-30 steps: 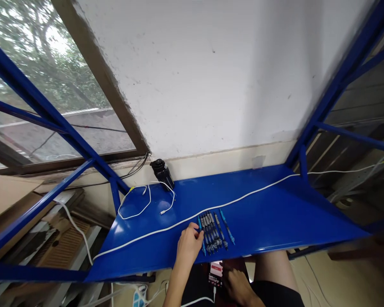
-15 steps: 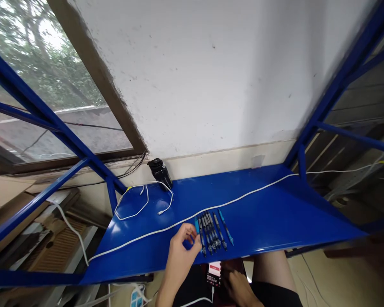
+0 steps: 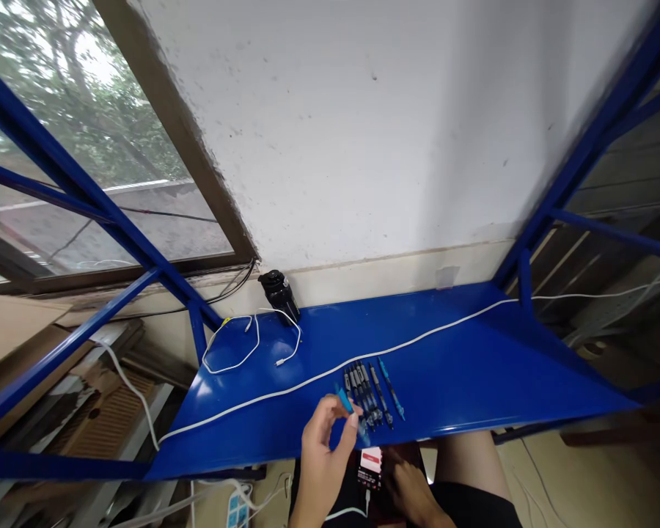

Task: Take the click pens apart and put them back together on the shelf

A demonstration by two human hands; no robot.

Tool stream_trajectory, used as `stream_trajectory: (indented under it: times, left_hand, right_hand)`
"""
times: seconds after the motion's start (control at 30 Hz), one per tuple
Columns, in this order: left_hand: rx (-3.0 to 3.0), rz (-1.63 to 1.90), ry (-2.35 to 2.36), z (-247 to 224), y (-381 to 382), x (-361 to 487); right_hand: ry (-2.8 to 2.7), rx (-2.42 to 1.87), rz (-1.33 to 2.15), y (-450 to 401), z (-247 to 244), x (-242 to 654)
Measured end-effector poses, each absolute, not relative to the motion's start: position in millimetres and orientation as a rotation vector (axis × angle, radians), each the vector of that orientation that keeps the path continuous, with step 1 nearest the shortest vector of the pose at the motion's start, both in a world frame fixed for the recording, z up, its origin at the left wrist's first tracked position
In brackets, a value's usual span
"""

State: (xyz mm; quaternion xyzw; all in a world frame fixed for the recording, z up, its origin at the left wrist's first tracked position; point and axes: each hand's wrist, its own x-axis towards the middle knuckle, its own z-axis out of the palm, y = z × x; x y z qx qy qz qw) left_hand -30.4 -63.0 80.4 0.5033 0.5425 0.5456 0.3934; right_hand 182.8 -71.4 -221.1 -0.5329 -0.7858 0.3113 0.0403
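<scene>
My left hand (image 3: pixel 325 451) is at the table's front edge, thumb and fingertips closed on a light-blue pen (image 3: pixel 345 400). That pen tilts and is partly blurred. Just right of it, several dark grey pens (image 3: pixel 365 390) lie side by side, and another blue pen (image 3: pixel 391 389) lies at the row's right end. Below the table edge, my right hand (image 3: pixel 412 485) rests in my lap, beside a phone (image 3: pixel 369 466) with a lit screen. Its fingers are lost in shadow.
A long white cable (image 3: pixel 308 381) crosses the blue table (image 3: pixel 462 374) behind the pens. At the back left stand a black bottle (image 3: pixel 280 293) and a looped white cable (image 3: pixel 232 367). Blue frame bars rise at both sides, and a power strip (image 3: pixel 238 507) lies below.
My left hand has lifted the light-blue pen from the row's left end and moved slightly right and toward me. The view has shifted a little. My right hand stays in my lap.
</scene>
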Motion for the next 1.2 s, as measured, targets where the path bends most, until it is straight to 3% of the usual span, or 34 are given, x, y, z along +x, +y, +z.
stream_trajectory:
  times: [0.67, 1.2]
  left_hand:
    - [0.913, 1.071, 1.064, 53.1, -69.8, -14.6]
    - [0.882, 1.054, 1.061, 63.0, -74.9, -15.9]
  right_hand:
    - [-2.377, -1.569, 0.994, -69.0, -255.8, 181.1]
    - [-2.313, -1.639, 0.860, -56.0, -241.7, 175.8]
